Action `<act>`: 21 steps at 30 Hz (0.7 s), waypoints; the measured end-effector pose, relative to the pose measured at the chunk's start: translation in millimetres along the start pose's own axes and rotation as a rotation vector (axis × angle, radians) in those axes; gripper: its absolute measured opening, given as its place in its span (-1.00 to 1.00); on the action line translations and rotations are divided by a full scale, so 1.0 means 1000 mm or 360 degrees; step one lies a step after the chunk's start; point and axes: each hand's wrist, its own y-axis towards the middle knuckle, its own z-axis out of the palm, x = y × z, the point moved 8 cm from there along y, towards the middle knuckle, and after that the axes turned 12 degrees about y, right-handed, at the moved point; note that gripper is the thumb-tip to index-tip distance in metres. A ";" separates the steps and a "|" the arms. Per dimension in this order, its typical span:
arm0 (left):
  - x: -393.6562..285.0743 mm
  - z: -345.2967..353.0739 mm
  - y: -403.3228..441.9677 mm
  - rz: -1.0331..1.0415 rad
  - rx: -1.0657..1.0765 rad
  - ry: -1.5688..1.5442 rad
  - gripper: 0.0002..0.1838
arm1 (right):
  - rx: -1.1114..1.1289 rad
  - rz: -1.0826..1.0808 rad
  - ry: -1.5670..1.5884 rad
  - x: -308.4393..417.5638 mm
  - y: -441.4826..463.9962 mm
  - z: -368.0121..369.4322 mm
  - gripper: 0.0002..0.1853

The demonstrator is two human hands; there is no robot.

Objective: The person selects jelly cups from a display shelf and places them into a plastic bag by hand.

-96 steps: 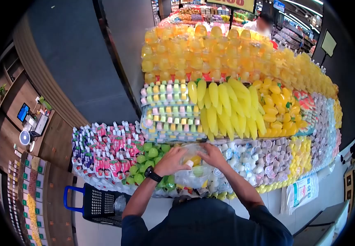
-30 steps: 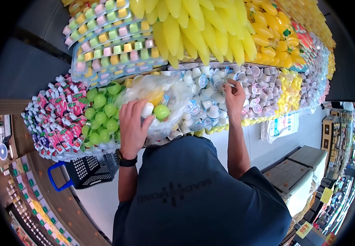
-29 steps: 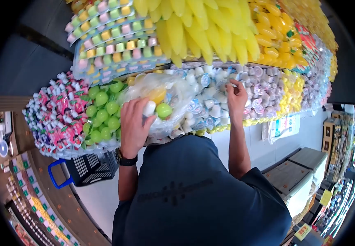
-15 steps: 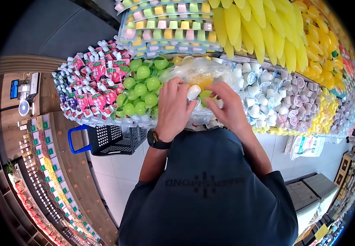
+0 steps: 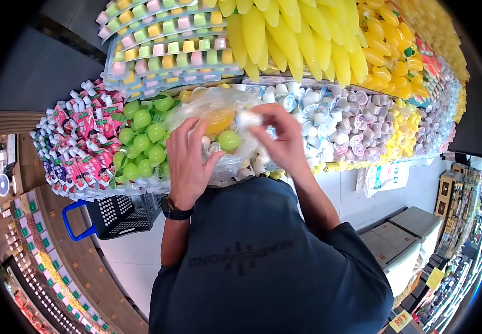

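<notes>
Over the last half second our right hand (image 5: 279,136) has shifted from above the clear bag (image 5: 213,102) to its right edge, pinching what looks like a white cup (image 5: 249,119), though blurred; this puts the cup near the green ball (image 5: 229,141) inside, while our left hand (image 5: 187,167) flanks the bag, thumb and fingers apart

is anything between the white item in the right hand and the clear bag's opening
Nothing visible: the blurred white item in the right hand overlaps the right side of the clear bag in this view. The left hand is at the bag's opposite side, not between them.
</notes>
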 end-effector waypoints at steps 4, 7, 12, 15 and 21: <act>0.004 0.013 -0.003 0.0035 0.0084 0.0102 -0.38 | -0.0834 0.0152 -0.0115 -0.039 -0.016 -0.106 -0.70; 0.005 0.016 -0.003 0.0045 0.0087 0.0130 -0.39 | -0.1008 0.0335 -0.0469 -0.076 -0.025 -0.162 -0.64; 0.007 0.021 -0.002 0.0012 0.0078 0.0186 -0.40 | -0.0994 0.0188 -0.0263 -0.085 -0.032 -0.182 -0.68; 0.016 0.021 -0.005 -0.0079 0.0025 0.0286 -0.39 | -0.0947 0.0161 -0.0076 -0.079 -0.035 -0.168 -0.75; 0.016 0.016 -0.002 -0.0159 -0.0049 0.0177 -0.34 | -0.0571 0.0244 0.0128 -0.051 -0.038 -0.096 -0.74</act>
